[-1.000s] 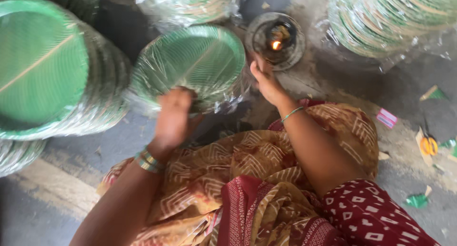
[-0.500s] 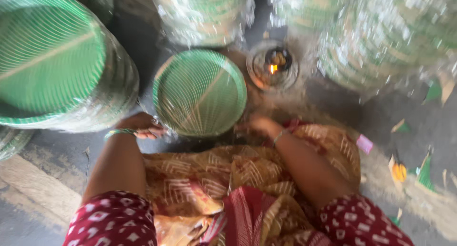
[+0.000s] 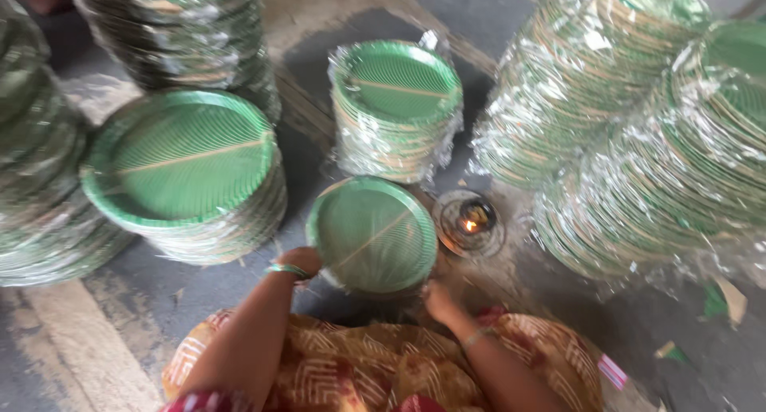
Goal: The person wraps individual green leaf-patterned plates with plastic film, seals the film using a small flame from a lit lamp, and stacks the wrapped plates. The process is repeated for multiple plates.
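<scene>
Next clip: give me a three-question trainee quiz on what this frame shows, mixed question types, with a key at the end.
1. True or false: both hands are at the rim of one small stack of green plates.
2. What sits just right of that stack? A) a folded cloth B) a small round dish with a flame C) a pair of scissors
3. Which hand wears a green bangle at the wrist?

Key
1. True: the left hand is at its left edge, the right hand at its lower right edge.
2. B
3. The left hand; the right wrist shows only a thin pale band.
</scene>
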